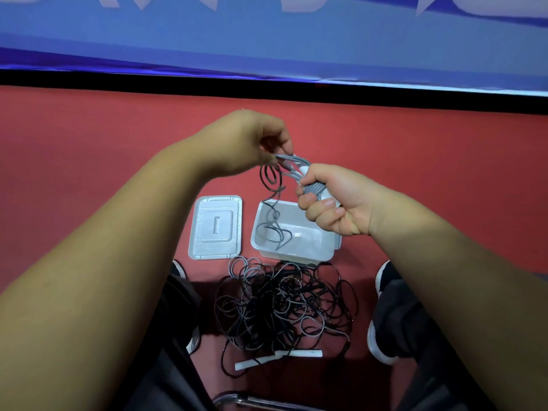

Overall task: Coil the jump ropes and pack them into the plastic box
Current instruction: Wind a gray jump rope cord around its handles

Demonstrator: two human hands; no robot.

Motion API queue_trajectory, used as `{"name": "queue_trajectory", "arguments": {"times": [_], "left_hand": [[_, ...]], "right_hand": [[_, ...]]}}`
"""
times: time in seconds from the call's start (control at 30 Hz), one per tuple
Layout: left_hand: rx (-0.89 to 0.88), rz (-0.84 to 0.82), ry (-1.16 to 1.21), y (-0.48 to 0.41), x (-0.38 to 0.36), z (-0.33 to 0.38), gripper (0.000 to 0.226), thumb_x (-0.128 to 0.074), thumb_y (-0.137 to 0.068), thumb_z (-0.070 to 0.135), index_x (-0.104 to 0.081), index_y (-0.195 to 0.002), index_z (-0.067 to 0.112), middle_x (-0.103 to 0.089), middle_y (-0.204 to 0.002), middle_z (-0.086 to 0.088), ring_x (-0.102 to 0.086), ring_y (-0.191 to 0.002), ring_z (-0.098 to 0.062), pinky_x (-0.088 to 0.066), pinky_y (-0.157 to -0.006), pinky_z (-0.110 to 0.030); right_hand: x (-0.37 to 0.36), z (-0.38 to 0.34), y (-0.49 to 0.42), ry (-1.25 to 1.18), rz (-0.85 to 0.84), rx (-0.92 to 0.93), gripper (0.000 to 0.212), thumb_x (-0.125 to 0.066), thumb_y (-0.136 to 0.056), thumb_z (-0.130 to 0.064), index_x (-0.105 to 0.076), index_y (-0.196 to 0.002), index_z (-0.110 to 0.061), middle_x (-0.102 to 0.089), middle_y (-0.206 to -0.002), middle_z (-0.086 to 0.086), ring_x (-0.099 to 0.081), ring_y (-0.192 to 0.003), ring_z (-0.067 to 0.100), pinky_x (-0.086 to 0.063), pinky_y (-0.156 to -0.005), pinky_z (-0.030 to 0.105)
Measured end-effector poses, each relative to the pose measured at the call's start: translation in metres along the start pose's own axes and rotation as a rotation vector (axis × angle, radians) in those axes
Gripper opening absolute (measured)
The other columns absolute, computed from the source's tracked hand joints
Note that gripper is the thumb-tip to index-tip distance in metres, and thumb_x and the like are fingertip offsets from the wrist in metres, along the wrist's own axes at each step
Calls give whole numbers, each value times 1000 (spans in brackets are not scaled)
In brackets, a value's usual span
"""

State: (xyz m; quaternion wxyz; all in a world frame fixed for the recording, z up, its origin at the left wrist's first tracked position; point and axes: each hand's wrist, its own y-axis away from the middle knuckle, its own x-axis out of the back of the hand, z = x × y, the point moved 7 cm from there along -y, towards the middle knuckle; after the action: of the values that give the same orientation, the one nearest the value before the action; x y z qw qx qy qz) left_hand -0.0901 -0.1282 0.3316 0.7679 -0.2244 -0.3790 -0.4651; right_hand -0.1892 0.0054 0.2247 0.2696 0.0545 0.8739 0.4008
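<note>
My right hand (329, 200) grips a bundle of grey jump rope (314, 188) wound around its white handles, held above the open plastic box (326, 247). My left hand (252, 143) pinches the grey cord just to the left of the bundle. The cord's loose end hangs in loops down into the box. On the red floor between my feet lies a tangled heap of black and grey jump ropes (281, 307), with two white handles (299, 353) at its near edge.
The box's lid (216, 228) lies flat to the left of the box. My shoes (382, 336) stand on either side of the rope heap. A black strip and a blue banner (267, 40) run across the far edge of the floor.
</note>
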Motion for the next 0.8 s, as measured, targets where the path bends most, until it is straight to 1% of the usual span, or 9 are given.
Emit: {"name": "queue_trajectory", "arguments": {"times": [0.17, 0.27, 0.33, 0.4, 0.53, 0.6, 0.67, 0.73, 0.8], "left_hand": [[162, -72, -77, -5, -20, -17, 33, -92, -74, 9, -69, -94, 22, -74, -81, 6, -68, -69, -6, -51, -67, -22], [206, -50, -96, -8, -26, -20, 34, -96, -70, 21, -65, -85, 21, -71, -75, 4, -63, -61, -9, -51, -64, -28], [211, -18, -128, -8, -26, -20, 26, -92, -76, 27, -69, -85, 18, -72, -76, 1, -65, -65, -14, -52, -67, -31], [206, 14, -193, -9, -26, -18, 15, -82, -84, 30, -73, -85, 18, -74, -76, 0, -68, -71, -19, -55, -70, -33], [202, 41, -273, -13, -32, -13, 22, -64, -95, 33, -74, -85, 16, -75, -70, 1, -71, -67, -19, -61, -70, -39], [196, 28, -97, -13, -35, -11, 27, -67, -100, 37, -74, -86, 15, -76, -72, 1, -72, -63, -15, -62, -68, -35], [183, -36, 170, -11, -38, -9, 23, -69, -100, 31, -73, -89, 11, -79, -81, -2, -73, -70, -14, -61, -74, -37], [145, -144, 387, -9, -42, -7, 5, -70, -100, 13, -69, -98, 8, -80, -95, -8, -74, -86, -17, -60, -86, -38], [119, -252, 482, -5, -48, -7, 18, -68, -95, -6, -65, -105, 9, -79, -103, -13, -75, -98, -21, -57, -94, -33]], "right_hand": [[-3, -8, -1, -58, 58, 83, 17, -59, -97, -28, -48, -89, -17, -44, -71, -3, -24, -45, 4, -16, -34, 15], [-5, -13, 0, -14, 86, 137, 33, -67, -95, -45, -49, -88, -19, -43, -70, -3, -22, -47, 5, -15, -35, 15], [-4, -15, 0, -19, 109, 157, 50, -69, -90, -67, -50, -90, -21, -43, -68, -4, -21, -46, 5, -14, -35, 15], [-1, -15, 0, -49, 127, 169, 61, -63, -85, -81, -52, -94, -22, -43, -68, -3, -21, -46, 5, -14, -34, 16], [6, -18, 0, -89, 165, 209, 55, -60, -91, -77, -52, -94, -23, -45, -67, -2, -21, -46, 6, -15, -34, 17], [10, -22, 0, -116, 177, 225, 48, -61, -93, -69, -50, -93, -22, -44, -66, -3, -21, -45, 7, -15, -34, 17], [13, -26, 1, -140, 189, 244, 42, -59, -94, -61, -49, -92, -20, -43, -66, -3, -21, -45, 7, -16, -33, 17], [16, -29, 2, -156, 203, 265, 38, -57, -96, -55, -48, -89, -19, -43, -65, -3, -22, -43, 6, -15, -32, 17], [18, -33, 3, -159, 216, 284, 34, -55, -97, -50, -48, -87, -19, -43, -65, -3, -22, -42, 5, -14, -32, 16]]}}
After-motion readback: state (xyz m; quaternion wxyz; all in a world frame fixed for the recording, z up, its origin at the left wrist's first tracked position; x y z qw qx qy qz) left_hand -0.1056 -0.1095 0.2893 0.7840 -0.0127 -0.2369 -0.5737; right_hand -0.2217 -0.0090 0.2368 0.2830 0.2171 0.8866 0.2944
